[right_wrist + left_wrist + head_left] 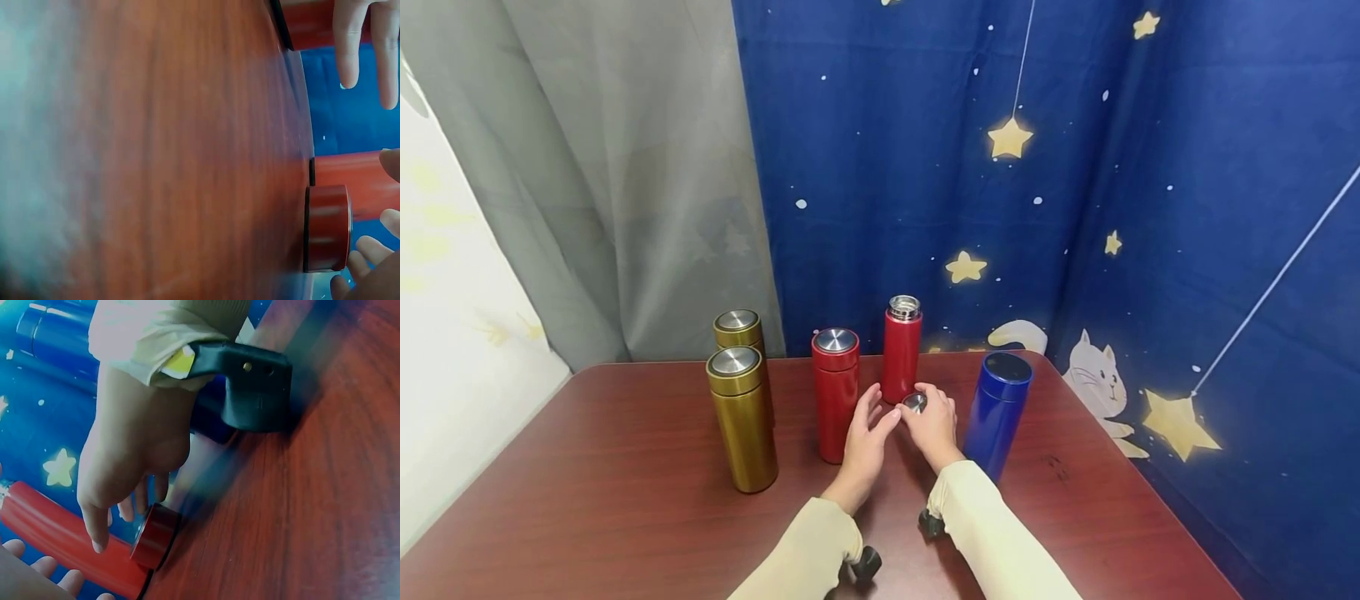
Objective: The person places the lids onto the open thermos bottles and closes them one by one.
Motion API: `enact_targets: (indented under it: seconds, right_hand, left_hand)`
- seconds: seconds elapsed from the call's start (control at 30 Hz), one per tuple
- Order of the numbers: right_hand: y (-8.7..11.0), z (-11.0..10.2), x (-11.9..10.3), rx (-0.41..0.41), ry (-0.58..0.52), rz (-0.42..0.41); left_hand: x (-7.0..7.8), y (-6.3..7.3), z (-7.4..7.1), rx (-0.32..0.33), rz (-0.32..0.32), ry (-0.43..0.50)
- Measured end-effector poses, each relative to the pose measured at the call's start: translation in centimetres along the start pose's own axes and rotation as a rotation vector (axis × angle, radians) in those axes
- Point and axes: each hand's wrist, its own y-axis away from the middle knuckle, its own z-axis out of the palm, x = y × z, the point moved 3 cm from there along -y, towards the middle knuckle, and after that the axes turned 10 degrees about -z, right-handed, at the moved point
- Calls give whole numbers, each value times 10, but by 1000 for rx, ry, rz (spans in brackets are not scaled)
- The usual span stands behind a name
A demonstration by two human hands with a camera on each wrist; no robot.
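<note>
A red bottle [902, 357] stands upright with its steel mouth uncovered. In front of it a red lid [328, 228] with a silver top rests on the table. My right hand [933, 423] is right beside this lid, its loosely bent fingers reaching toward the lid's top without gripping it. The left hand [866, 446] hovers to the left, fingers spread and holding nothing, nearest to a second, capped red bottle [836, 396]. In the left wrist view, the right hand [134, 447] hangs over the lid [156, 536], with the uncapped bottle behind.
Two capped gold bottles stand at the left, the front gold bottle [745, 433] partly covering the rear gold bottle [737, 327]. A capped blue bottle [997, 417] stands right of the right hand. The dark red table [587, 492] ends at a blue star-printed curtain [887, 167].
</note>
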Motion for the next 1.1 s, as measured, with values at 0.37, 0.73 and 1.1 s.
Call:
enact_targets:
  seconds: [0.37, 0.73, 1.1]
  right_hand:
    - [-4, 2, 9, -71, -41, 55]
    - [-8, 5, 14, -135, -19, 72]
    - [-11, 3, 23, -280, 60, 59]
  left_hand:
    - [21, -1, 2, -11, -64, -30]
    - [35, 2, -3, 28, -41, -79]
    - [17, -15, -9, 54, -28, -72]
